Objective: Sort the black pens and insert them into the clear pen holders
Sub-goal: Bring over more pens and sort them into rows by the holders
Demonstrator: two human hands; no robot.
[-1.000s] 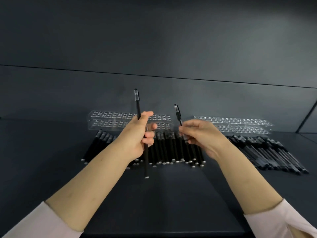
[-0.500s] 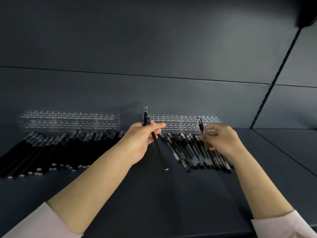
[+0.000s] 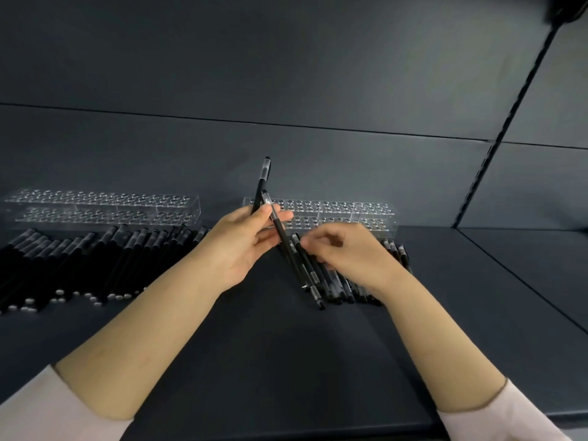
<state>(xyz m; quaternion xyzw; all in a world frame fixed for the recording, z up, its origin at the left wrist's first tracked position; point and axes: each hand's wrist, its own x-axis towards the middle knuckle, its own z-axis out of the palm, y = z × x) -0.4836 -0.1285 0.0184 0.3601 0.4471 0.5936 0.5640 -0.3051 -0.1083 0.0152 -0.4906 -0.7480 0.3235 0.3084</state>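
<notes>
Head view, left hand (image 3: 245, 249): grips two slim black pens (image 3: 261, 187), crossed and raised.
Right hand (image 3: 350, 256): fingers curled onto right pile of black pens (image 3: 337, 286); grip unclear.
Clear perforated acrylic holders (image 3: 334, 211): behind the pile, on dark table (image 3: 286, 361).

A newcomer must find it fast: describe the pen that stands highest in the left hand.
Start at the right clear pen holder at the back. In front of its left end the left hand grips two pens. The upright pen pokes up above the holder, clear cap topmost, while the slanted pen leans down toward the table.
</notes>
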